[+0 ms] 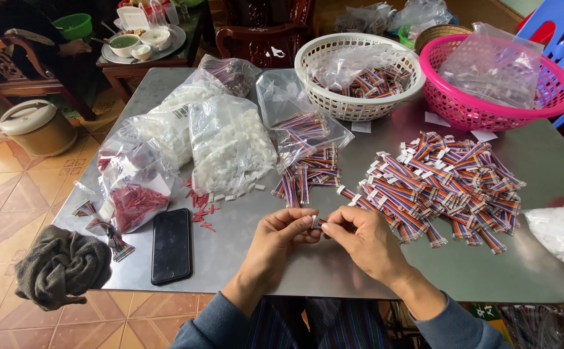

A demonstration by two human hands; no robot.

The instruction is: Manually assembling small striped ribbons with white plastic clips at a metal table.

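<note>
At the far left of my view a dark knitted cloth (pixel 62 266) hangs off the corner of the steel surface (pixel 295 271), and just right of it a black phone (pixel 171 245) lies face up. Behind the phone I see a clear bag of red pins (pixel 135 194), then a fuller bag of white plastic housings (pixel 230 145). At the middle, near the front edge, my left hand (pixel 281 236) has its grip pressed together on a small white connector (pixel 315 222); my right hand (pixel 363 236) meets it there, its grip pinching the short striped wire (pixel 324 225) that joins the connector. Both hands hover just above the surface. To the right I see a big loose pile of striped ribbon cables (pixel 440 187), well within reach. Behind it stand a white basket (pixel 359 106) and a pink basket (pixel 489 113), touching.
</note>
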